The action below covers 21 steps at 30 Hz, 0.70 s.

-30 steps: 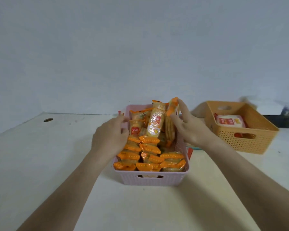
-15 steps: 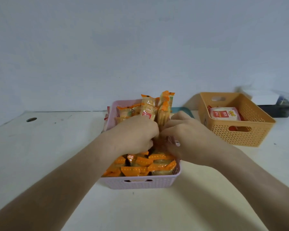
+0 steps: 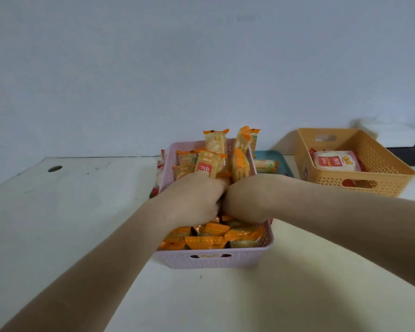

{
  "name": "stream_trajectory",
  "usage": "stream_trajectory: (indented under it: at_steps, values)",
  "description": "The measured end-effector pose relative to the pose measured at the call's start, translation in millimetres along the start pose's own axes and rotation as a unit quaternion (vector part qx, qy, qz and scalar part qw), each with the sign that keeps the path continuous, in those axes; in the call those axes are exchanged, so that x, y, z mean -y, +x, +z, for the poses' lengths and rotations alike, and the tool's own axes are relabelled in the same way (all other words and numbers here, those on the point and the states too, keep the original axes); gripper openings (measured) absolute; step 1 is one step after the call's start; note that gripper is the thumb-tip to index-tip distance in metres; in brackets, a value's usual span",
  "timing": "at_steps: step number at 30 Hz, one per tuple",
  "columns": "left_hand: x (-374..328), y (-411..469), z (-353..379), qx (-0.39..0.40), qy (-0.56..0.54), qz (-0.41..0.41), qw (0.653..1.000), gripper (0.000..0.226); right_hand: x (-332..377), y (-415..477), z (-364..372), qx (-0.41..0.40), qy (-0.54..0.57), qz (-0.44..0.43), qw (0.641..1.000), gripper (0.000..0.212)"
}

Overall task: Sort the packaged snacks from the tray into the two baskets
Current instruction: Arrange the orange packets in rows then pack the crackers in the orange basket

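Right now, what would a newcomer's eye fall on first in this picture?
The left hand and right hand sit side by side in the pink basket at the centre, which is crammed with orange snack packs. Farther right stands an orange basket holding a white-and-red packet.

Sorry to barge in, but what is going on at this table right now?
A person is sorting packaged snacks. Both the left hand and the right hand are dug in among the orange packets that nearly fill the pink basket; their fingertips are hidden, so the grip is unclear. The orange basket to the right holds a white-and-red packet, and a pale packet lies on the teal tray behind.
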<state>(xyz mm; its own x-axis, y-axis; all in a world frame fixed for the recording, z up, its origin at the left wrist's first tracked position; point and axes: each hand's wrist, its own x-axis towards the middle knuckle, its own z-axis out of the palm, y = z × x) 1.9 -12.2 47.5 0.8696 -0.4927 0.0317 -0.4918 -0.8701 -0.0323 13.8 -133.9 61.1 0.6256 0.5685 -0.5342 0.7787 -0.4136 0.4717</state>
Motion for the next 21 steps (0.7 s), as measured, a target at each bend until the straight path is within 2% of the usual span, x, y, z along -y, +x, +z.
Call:
stream_trajectory:
  at_steps: [3, 6, 7, 9, 12, 16, 21]
  values:
    - [2.4, -1.5, 2.7, -0.011, -0.013, 0.011, 1.000, 0.028, -1.4, 3.0, -2.9, 0.028, -0.040, 0.001, 0.999, 0.032]
    - [3.8, -3.6, 1.0, 0.005, -0.025, 0.008, 1.000, 0.008, -2.5, 5.0, -3.8, 0.018, -0.040, 0.012, 0.999, 0.031]
    - [4.5, -3.5, 0.1, 0.010, -0.027, 0.002, 1.000, 0.013, -4.5, 4.5, -1.9, 0.003, -0.033, 0.017, 0.999, 0.031]
    - [4.8, -3.9, -1.4, 0.018, -0.030, -0.012, 0.999, 0.028, -5.7, 0.8, 1.8, -0.045, -0.004, 0.030, 0.999, 0.026]
    - [3.8, -5.7, -1.3, 0.003, -0.022, -0.029, 0.999, 0.031, -6.9, -0.7, 9.3, -0.180, -0.035, -0.001, 0.983, 0.021]
    - [4.2, -8.2, 3.5, -0.025, -0.048, -0.041, 0.998, 0.030, -18.0, 1.7, 11.5, -0.235, -0.031, -0.029, 0.971, 0.022]
    - [8.3, -11.6, 7.7, -0.061, -0.080, -0.027, 0.995, 0.035, -43.4, -18.8, 10.0, -0.246, 0.177, -0.020, 0.953, 0.022]
